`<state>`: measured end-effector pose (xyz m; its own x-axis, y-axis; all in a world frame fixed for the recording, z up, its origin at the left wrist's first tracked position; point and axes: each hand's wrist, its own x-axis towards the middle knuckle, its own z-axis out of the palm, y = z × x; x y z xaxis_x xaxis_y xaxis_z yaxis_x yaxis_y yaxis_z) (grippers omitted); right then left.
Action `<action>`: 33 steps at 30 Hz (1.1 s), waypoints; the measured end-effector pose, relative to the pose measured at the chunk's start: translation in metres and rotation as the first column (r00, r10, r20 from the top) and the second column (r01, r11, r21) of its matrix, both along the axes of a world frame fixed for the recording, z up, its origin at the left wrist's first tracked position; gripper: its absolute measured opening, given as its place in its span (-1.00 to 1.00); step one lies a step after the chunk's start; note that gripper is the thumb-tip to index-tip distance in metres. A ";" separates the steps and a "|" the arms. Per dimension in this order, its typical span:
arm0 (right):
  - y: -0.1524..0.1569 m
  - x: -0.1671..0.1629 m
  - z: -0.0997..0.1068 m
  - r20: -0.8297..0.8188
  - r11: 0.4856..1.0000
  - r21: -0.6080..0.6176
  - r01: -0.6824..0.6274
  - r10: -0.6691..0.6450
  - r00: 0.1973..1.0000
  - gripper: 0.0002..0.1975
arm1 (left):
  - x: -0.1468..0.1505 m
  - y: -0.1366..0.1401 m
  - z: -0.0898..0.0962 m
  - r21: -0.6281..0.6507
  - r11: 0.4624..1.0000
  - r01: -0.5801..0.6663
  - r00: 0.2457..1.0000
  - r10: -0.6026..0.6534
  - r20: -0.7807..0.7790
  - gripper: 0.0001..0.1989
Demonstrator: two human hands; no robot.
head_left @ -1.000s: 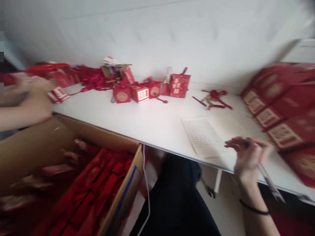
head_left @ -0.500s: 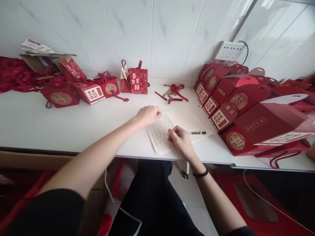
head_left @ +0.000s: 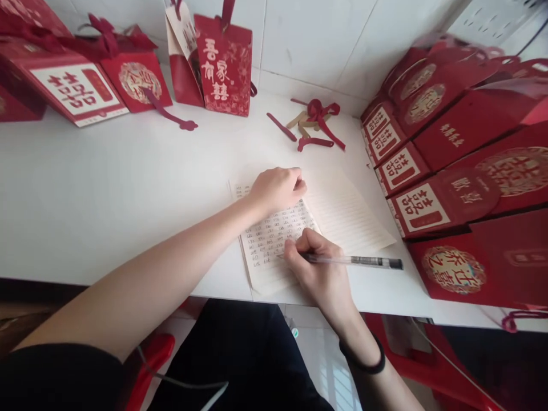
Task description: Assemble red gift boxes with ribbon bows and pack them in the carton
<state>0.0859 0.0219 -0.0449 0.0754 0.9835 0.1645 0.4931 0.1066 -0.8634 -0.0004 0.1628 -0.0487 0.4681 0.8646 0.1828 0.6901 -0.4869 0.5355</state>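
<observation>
An open notebook [head_left: 268, 279] lies on the white desk, its left page filled with rows of small handwritten numbers. Curled into a loose fist, my left hand [head_left: 279, 189] rests across the upper part of that page, with nothing visible in it. My right hand [head_left: 323, 274] is closed around a clear-barrelled gel pen [head_left: 368, 262] with a dark end. The pen's tip meets the lower rows of numbers, and the hand covers the page's lower right. The lined facing page [head_left: 342, 211] extends to the right and shows no clear writing.
Red gift boxes [head_left: 454, 268] stand packed along the right side. More red boxes [head_left: 132, 74] and a red gift bag [head_left: 225, 65] line the back left. Ribbon scraps [head_left: 317, 117] lie behind the notebook. A white power strip [head_left: 492, 20] is at the upper right.
The view has moved closer to the desk. My left hand has shifted from the page's top left corner rightward onto the page. My right hand still holds the pen at the page.
</observation>
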 end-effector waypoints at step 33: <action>-0.008 0.010 -0.003 -0.409 0.969 0.048 0.242 -0.202 0.890 -0.66 | -0.001 -0.001 -0.002 0.040 0.999 0.027 0.999 -0.029 0.031 -0.78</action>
